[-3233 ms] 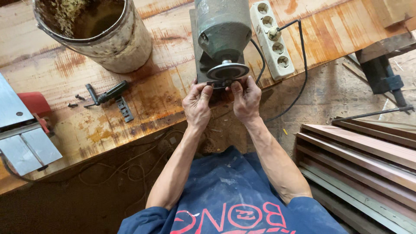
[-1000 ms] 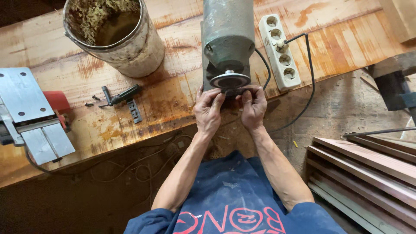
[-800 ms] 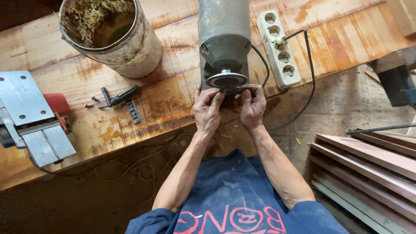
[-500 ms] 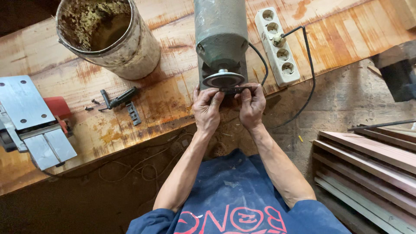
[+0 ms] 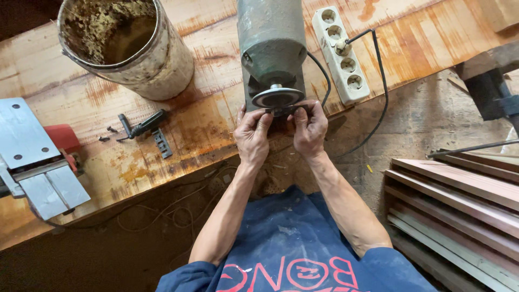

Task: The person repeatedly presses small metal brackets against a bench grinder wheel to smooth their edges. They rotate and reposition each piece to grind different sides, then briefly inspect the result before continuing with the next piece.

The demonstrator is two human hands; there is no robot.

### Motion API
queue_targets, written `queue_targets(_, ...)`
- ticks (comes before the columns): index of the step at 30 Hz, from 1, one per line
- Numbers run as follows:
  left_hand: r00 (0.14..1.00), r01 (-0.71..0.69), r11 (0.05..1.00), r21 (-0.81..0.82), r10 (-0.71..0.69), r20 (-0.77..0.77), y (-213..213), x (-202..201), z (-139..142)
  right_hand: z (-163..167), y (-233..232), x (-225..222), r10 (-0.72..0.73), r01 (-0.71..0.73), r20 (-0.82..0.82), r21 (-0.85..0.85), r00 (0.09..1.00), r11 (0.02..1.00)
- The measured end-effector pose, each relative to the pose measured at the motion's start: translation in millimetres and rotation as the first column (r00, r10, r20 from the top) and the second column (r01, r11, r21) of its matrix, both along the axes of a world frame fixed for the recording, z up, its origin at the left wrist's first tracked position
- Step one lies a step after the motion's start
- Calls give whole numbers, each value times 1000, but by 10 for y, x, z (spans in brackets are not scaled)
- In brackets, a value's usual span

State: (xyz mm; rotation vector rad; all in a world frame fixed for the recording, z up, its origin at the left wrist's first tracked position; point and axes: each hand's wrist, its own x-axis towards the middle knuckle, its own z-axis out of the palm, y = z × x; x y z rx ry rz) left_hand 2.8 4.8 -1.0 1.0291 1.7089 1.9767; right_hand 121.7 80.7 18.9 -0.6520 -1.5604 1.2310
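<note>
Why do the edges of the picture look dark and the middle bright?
In the head view, light falls on the wooden bench and both hands, the left hand and the right hand, which look sharp; under the bench at the lower left it is deep shadow, so those wires look dim; the grey metal plate shines slightly.

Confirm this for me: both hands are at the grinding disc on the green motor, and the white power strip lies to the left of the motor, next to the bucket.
Not quite. Both hands, left hand and right hand, are at the disc on the green motor, but the head view shows the power strip right of the motor; the bucket is on its left.
</note>
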Motion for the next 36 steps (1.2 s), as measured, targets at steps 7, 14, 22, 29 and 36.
queue_targets(7,1000,-17,1000,-8,17,11,-13,-32,0,24,-16,-14,-16,20,55,-75,998,997)
queue_targets(14,987,17,999,47,-25,156,-40,-55,-51,76,-33,-47,8,-15,84,87,996,996)
queue_targets(22,970,25,998,53,-37,242,-37,-70,-90,72,-34,-82,38,-39,57,13,998,999)
queue_targets(29,976,35,999,30,-40,213,-52,-86,-119,70,-34,-76,55,-56,50,21,997,998)
queue_targets(36,954,49,995,82,-71,291,-58,-88,-141,68,-31,-71,27,-33,119,46,993,998)
